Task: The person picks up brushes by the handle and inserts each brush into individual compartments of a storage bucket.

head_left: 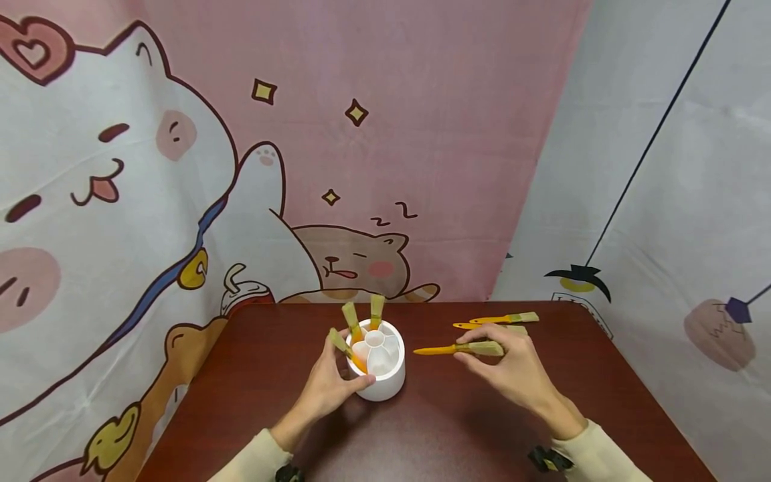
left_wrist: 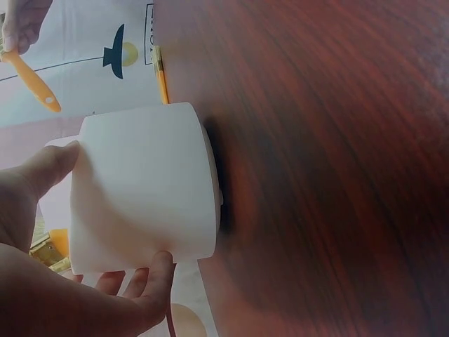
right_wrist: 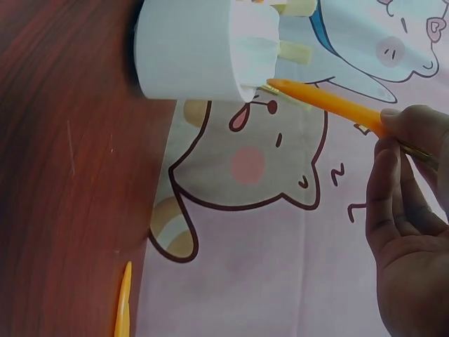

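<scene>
A white round holder (head_left: 390, 381) with curved compartments around a central tube stands on the table. My left hand (head_left: 330, 381) grips its left side, thumb at the front and fingers around the back, as the left wrist view also shows. Several yellow-handled paintbrushes lean in its left and back compartments, bristles up, one of them a paintbrush (head_left: 376, 311) at the back. To the right of the holder, my right hand (head_left: 512, 361) pinches another paintbrush (head_left: 442, 350) between thumb and fingers. Its handle points left toward the holder; its bristles lie by the palm.
Two more paintbrushes lie at the back right of the dark red-brown table (head_left: 434, 435), one a paintbrush (head_left: 496, 319) nearer the back edge, the other partly behind my right hand. A cartoon-printed cloth (head_left: 452, 134) hangs behind the table.
</scene>
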Demonstrator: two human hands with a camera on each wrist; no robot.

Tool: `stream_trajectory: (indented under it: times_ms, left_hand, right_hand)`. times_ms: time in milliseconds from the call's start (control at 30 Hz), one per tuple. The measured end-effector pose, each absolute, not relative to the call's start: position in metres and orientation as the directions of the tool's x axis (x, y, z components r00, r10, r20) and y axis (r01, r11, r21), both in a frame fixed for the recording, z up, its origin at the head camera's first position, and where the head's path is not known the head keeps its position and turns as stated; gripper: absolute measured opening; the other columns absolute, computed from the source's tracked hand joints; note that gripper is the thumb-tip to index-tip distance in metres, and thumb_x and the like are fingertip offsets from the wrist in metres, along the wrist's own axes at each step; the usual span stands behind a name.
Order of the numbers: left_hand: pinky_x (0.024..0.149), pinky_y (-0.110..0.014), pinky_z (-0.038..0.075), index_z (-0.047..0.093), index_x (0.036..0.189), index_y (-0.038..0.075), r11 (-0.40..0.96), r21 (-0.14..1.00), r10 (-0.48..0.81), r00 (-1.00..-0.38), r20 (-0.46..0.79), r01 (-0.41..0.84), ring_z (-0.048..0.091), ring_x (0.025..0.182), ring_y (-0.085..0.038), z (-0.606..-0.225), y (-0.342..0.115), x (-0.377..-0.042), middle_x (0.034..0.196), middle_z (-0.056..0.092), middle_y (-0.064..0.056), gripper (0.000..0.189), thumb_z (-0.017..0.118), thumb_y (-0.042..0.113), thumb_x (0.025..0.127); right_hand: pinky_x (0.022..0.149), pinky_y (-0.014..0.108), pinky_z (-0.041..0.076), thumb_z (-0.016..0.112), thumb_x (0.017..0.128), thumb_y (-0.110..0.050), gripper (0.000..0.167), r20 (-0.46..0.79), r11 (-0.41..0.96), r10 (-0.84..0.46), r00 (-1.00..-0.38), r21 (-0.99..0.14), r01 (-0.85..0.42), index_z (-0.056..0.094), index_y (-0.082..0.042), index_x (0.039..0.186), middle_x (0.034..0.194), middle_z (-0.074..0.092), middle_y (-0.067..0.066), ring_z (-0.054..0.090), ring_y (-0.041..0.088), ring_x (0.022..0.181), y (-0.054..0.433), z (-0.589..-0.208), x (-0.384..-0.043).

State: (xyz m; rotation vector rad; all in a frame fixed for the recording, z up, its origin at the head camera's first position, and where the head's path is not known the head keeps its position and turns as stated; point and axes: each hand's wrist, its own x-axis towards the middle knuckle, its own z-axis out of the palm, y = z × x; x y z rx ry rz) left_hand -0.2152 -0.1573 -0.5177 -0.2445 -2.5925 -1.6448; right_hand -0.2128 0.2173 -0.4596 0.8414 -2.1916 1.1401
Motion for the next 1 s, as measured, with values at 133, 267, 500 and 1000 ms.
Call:
stream_trajectory:
  times_ms: [133,267,500,1000]
  left_hand:
    - [0.107,-0.048,0.070,0.039,0.171,0.011,0.423,0.891,0.100,-0.986,0.132,0.162,0.079,0.132,-0.040,-0.518,-0.157,-0.215,0.163,0.065,-0.024,0.108,0.106,0.018,0.086]
    - [0.108,-0.051,0.069,0.039,0.171,0.010,0.416,0.893,0.104,-0.985,0.139,0.170,0.078,0.133,-0.041,-0.518,-0.157,-0.215,0.164,0.064,-0.025,0.108,0.106,0.017,0.086]
    - [0.104,-0.054,0.069,0.042,0.170,0.009,0.384,0.905,0.104,-0.982,0.156,0.185,0.080,0.124,-0.037,-0.519,-0.158,-0.215,0.160,0.067,-0.024,0.107,0.106,0.013,0.085]
    - [0.103,-0.049,0.069,0.043,0.170,0.011,0.385,0.906,0.100,-0.984,0.146,0.174,0.080,0.121,-0.032,-0.518,-0.158,-0.214,0.158,0.068,-0.022,0.107,0.106,0.012,0.084]
  right_hand:
    - [0.097,0.012,0.059,0.104,0.080,0.005,0.047,0.692,0.417,-0.290,-0.661,-0.530,-0.738,0.087,-0.024,0.113,0.106,0.087,-0.011,0.080,0.005,0.104,0.211,-0.457,-0.213]
    - [0.099,0.012,0.059,0.103,0.081,0.006,0.047,0.707,0.379,-0.301,-0.640,-0.527,-0.761,0.087,-0.023,0.115,0.106,0.086,-0.009,0.080,0.007,0.106,0.204,-0.455,-0.214]
    - [0.100,0.013,0.059,0.101,0.083,0.007,0.047,0.733,0.331,-0.322,-0.599,-0.506,-0.797,0.087,-0.023,0.116,0.107,0.086,-0.007,0.080,0.009,0.105,0.191,-0.453,-0.215]
    - [0.078,0.025,0.068,0.099,0.091,-0.001,0.039,0.672,0.328,-0.320,-0.668,-0.583,-0.743,0.083,-0.021,0.120,0.112,0.086,-0.005,0.077,0.006,0.089,0.173,-0.446,-0.213]
